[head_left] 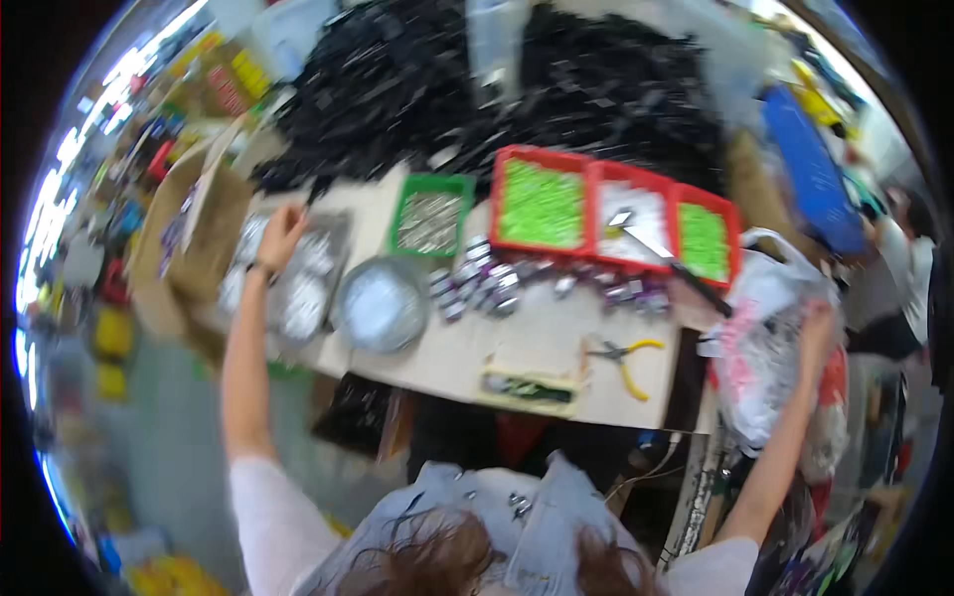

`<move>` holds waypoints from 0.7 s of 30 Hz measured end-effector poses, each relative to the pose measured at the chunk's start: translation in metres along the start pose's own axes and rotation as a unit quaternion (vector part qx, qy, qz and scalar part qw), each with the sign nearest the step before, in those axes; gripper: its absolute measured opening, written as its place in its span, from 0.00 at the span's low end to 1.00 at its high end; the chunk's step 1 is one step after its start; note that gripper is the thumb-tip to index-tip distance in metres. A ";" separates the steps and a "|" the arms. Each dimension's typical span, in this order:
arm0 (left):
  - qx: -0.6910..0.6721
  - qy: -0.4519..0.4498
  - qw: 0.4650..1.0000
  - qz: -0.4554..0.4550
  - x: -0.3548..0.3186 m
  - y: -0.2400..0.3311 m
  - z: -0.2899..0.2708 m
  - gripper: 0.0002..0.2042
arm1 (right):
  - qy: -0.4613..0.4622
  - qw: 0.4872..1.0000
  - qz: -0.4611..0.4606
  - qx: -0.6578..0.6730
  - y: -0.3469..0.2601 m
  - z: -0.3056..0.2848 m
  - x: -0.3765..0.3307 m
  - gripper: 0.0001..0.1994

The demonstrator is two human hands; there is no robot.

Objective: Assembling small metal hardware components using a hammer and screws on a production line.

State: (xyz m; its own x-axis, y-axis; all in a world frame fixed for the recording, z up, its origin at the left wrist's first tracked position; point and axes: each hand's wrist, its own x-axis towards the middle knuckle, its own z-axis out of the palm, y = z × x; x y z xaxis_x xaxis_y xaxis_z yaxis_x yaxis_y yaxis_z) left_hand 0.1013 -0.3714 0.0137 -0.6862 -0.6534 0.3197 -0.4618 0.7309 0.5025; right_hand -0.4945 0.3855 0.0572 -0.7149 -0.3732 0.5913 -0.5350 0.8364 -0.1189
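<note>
Right of the red rectangular plastic trays (592, 214), the right hand (818, 328) is at a crumpled white plastic bag (770, 298); leftward, the left hand (283, 240); blur hides whether fingers grip; hard tugging could tear the bag
</note>
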 end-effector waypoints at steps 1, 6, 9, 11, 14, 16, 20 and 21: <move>-0.098 0.020 0.995 -0.004 -0.002 -0.022 -0.001 0.08 | -0.092 0.966 0.074 0.229 0.011 0.010 0.007 0.16; -0.141 -0.003 0.988 -0.068 -0.047 0.096 -0.017 0.10 | -0.186 0.762 0.210 0.583 -0.140 -0.032 -0.043 0.18; -0.126 -0.124 0.984 -0.033 -0.085 0.169 -0.021 0.07 | -0.298 0.673 0.256 0.627 -0.268 -0.062 -0.103 0.21; -0.054 -0.138 0.984 0.098 -0.111 0.168 -0.004 0.09 | -0.340 0.691 0.220 0.599 -0.329 -0.081 -0.129 0.20; 0.057 -0.170 0.979 0.094 -0.127 0.181 0.022 0.03 | -0.394 0.724 0.129 0.551 -0.367 -0.091 -0.137 0.15; 0.087 -0.162 0.969 0.163 -0.125 0.179 0.031 0.02 | -0.437 0.694 0.114 0.560 -0.371 -0.085 -0.136 0.12; 0.044 -0.106 0.982 0.151 -0.115 0.183 0.068 0.02 | -0.411 0.666 0.108 0.613 -0.410 -0.072 -0.142 0.09; 0.028 -0.078 0.984 0.157 -0.112 0.181 0.076 0.02 | -0.402 0.663 0.110 0.622 -0.427 -0.077 -0.146 0.09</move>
State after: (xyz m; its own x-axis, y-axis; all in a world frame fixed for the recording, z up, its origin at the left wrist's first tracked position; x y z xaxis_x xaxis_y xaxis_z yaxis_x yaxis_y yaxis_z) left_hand 0.0517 -0.1509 0.0079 -0.8763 -0.3580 0.3223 -0.2398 0.9045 0.3527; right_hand -0.1269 0.1132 0.0832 -0.5786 -0.8086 -0.1067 0.0222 0.1152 -0.9931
